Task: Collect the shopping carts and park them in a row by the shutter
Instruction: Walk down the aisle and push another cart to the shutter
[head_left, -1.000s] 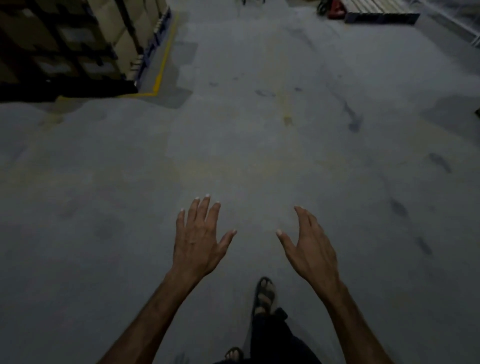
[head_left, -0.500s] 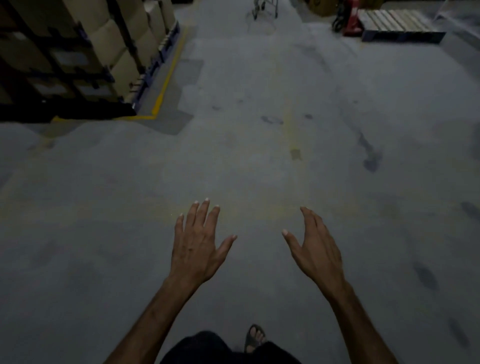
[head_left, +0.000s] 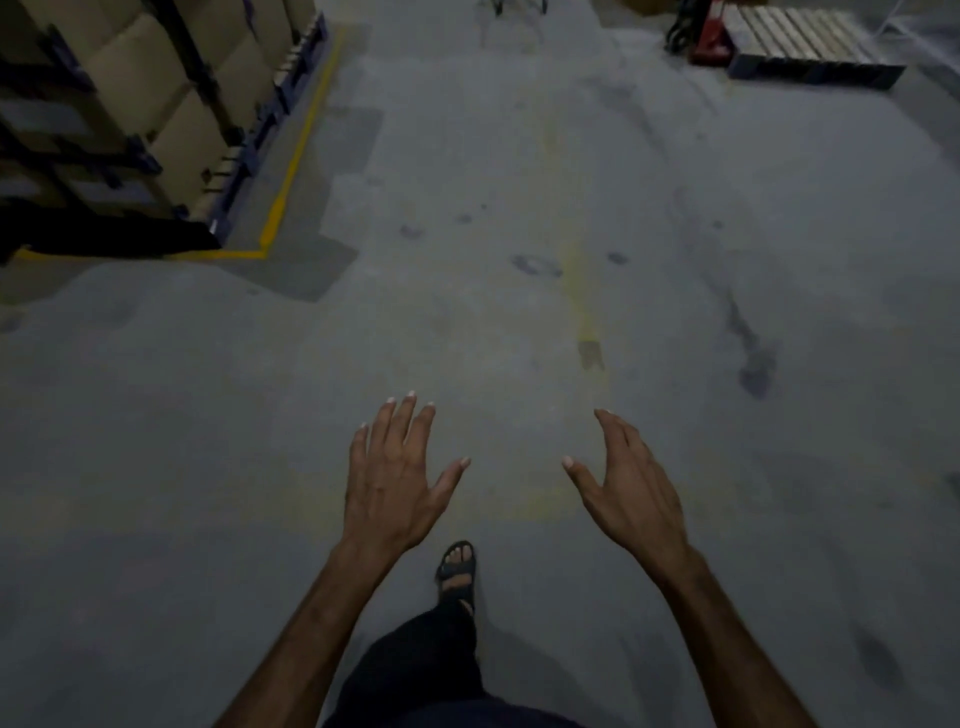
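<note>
**Closing on the far cart, both hands empty**

The person strides up the concrete floor (head_left: 519, 322), one sandalled foot (head_left: 457, 569) planted ahead, and the scene has slid toward us over the last second: the pallet (head_left: 810, 44) at top right and the red pallet jack (head_left: 711, 28) beside it sit lower and larger than they did, and the rack (head_left: 156, 114) of cartons on the left has drawn nearer along its yellow line (head_left: 296, 156). That means ground is being covered.

The target comes into view too. A cart (head_left: 511, 8) shows only as wheels and lower frame at the very top edge, well apart from the hands, straight up the aisle. A second ago it was barely there; half a second ago more of it showed, so the head has dipped a little since.

The left hand (head_left: 395, 483) is held out flat, fingers spread and straight, gripping nothing. The right hand (head_left: 631, 486) is out beside it, fingers relaxed and slightly bent, thumb apart, also holding nothing. They hover in the same pose as before.

My read: this is the walk-up. No cart is collected yet, no shutter is in view, and the reach for the handle is some steps off
</note>
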